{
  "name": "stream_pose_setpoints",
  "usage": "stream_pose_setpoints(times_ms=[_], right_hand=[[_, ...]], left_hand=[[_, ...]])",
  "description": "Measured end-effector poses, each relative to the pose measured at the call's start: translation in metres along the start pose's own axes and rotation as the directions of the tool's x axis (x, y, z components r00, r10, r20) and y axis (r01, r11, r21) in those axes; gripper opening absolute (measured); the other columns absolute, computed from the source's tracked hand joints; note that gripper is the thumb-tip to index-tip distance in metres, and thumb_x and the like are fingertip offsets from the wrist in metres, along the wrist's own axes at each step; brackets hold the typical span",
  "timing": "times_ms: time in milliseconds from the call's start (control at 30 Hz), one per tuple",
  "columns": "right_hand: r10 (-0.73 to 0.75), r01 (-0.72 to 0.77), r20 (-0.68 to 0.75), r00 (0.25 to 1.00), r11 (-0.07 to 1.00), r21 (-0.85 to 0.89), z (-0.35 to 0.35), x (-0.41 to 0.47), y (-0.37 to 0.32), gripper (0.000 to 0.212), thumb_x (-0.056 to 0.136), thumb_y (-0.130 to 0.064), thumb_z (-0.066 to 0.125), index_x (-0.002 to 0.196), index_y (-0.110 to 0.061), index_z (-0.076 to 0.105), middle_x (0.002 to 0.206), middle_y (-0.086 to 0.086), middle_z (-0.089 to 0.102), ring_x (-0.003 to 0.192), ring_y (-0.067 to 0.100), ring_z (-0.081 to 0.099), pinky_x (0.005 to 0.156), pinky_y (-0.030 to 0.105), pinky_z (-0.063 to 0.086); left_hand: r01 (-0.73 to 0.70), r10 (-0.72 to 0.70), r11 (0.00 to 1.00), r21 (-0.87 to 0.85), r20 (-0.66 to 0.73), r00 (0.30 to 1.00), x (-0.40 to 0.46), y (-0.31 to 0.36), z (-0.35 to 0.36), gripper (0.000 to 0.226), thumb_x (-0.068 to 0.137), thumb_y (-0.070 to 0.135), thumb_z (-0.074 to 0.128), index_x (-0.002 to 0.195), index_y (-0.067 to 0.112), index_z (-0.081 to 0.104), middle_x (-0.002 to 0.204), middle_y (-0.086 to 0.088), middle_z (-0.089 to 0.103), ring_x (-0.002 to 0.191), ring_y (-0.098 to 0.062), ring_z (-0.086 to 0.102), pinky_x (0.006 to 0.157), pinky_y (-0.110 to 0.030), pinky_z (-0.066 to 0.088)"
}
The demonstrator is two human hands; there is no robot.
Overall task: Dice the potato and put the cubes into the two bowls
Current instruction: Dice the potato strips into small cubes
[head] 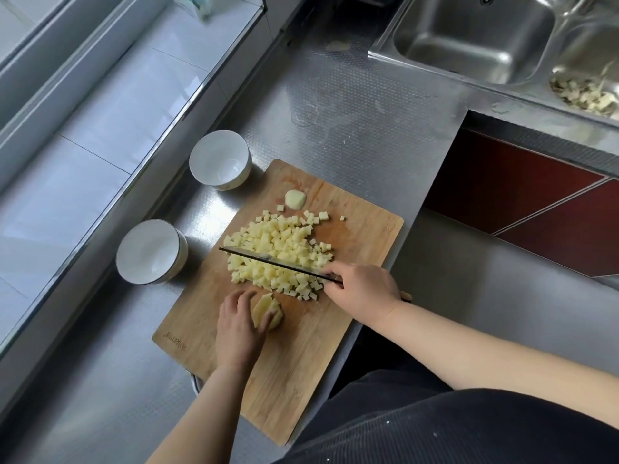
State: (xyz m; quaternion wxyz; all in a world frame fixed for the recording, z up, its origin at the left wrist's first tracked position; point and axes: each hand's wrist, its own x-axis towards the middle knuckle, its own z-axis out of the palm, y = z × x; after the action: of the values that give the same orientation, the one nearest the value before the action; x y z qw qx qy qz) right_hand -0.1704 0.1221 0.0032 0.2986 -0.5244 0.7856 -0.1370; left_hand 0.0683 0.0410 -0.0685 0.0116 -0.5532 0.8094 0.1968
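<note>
Steel double sink [475, 35], scraps [584, 95] in right basin; steel counter [351, 122].

A small brand mark is burned into the cutting board [187, 333] corner, too blurred to read.

Left hand [239, 324] gripping potato piece [266, 311], right hand [363, 289] holding knife [271, 259] across cubes [278, 254], board [351, 236]
</note>
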Motion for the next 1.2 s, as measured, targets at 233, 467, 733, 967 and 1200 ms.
stream_pose_setpoints(times_ms=[233, 467, 733, 967, 1200], right_hand=[[0.022, -0.022, 0.152, 0.988, 1.0, 0.0, 0.022, -0.013, -0.017, 0.029, 0.102, -0.038, 0.038, 0.113, -0.019, 0.057, 0.083, -0.002, 0.063, 0.073, 0.021, 0.056, 0.049, 0.028, 0.029], [-0.008, 0.041, 0.26, 0.966, 0.992, -0.122, 0.037, -0.023, -0.028, 0.018, 0.102, -0.021, 0.038, 0.113, -0.013, 0.049, 0.088, 0.006, 0.063, 0.074, 0.028, 0.058, 0.046, 0.029, 0.029], [-0.08, 0.148, 0.295, 0.952, 0.965, -0.216, 0.039, -0.026, -0.039, 0.02, 0.102, -0.018, 0.038, 0.117, -0.008, 0.048, 0.103, 0.012, 0.066, 0.092, 0.034, 0.063, 0.048, 0.029, 0.026], [-0.069, 0.144, 0.309, 0.949, 0.963, -0.226, 0.042, -0.027, -0.043, 0.012, 0.101, -0.014, 0.041, 0.11, -0.009, 0.047, 0.1, 0.012, 0.065, 0.089, 0.033, 0.063, 0.044, 0.027, 0.02], [-0.062, 0.145, 0.316, 0.947, 0.958, -0.246, 0.042, -0.03, -0.046, 0.01, 0.1, -0.01, 0.043, 0.11, -0.01, 0.047, 0.098, 0.01, 0.064, 0.086, 0.031, 0.062, 0.043, 0.028, 0.02]], left_hand=[[0.053, -0.047, 0.997, -0.064, 0.087, 0.995, -0.012, 0.0, 0.009, 0.055, 0.087, 0.049, 0.061, 0.133, 0.022, 0.047, 0.127, 0.001, 0.051, 0.116, -0.015, 0.05, 0.085, -0.029, 0.047], [0.054, -0.055, 0.994, -0.091, -0.008, 0.998, -0.013, 0.002, 0.009, 0.036, 0.088, 0.039, 0.063, 0.115, 0.017, 0.055, 0.123, 0.0, 0.049, 0.107, -0.016, 0.053, 0.074, -0.027, 0.047], [-0.089, 0.089, 0.996, 0.004, -0.018, 0.996, -0.004, -0.005, 0.011, 0.026, 0.078, 0.01, 0.076, 0.103, 0.009, 0.068, 0.109, -0.007, 0.061, 0.098, -0.025, 0.057, 0.071, -0.036, 0.052], [-0.13, 0.129, 0.991, -0.032, -0.033, 0.991, -0.003, -0.009, 0.01, 0.029, 0.077, 0.006, 0.076, 0.105, 0.009, 0.069, 0.109, -0.007, 0.063, 0.098, -0.026, 0.06, 0.075, -0.036, 0.053], [-0.155, 0.151, 0.986, -0.065, -0.063, 0.987, -0.002, -0.01, 0.011, 0.03, 0.075, 0.002, 0.078, 0.104, 0.006, 0.07, 0.108, -0.009, 0.065, 0.096, -0.028, 0.063, 0.076, -0.038, 0.055]])
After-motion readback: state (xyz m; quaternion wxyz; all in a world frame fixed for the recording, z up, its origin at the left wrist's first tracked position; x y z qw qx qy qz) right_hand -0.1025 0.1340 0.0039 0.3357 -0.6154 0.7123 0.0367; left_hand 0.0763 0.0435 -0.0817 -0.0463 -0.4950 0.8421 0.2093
